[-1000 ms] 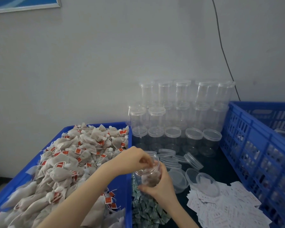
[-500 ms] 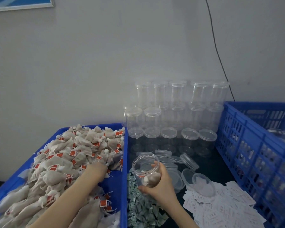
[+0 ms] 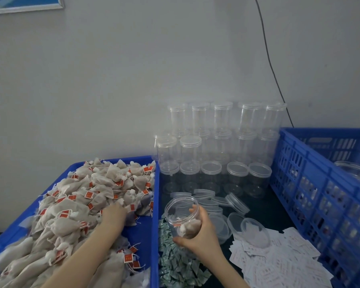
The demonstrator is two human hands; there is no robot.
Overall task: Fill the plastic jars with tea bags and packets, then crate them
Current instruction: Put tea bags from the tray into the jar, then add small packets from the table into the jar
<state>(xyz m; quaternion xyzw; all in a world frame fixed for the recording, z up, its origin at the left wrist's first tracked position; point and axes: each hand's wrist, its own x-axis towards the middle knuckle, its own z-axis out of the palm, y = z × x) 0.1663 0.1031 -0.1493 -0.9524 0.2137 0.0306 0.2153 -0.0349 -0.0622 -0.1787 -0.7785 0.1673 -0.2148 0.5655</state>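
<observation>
Both hands busy: right hand [image 3: 197,231] grips jar [image 3: 182,215], left hand [image 3: 112,215] among tea bags [image 3: 87,196].

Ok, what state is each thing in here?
Held jar: open, tilted, a few tea bags inside.
Right hand: grips the jar.
Left hand: in the tea bags; grip unclear.
Stacked jars: lidded, empty.
Loose lids: off, lying on the table.

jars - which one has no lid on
The jar held in the right hand, tilted, with tea bags inside. The stacked jars by the wall all wear lids.
</observation>
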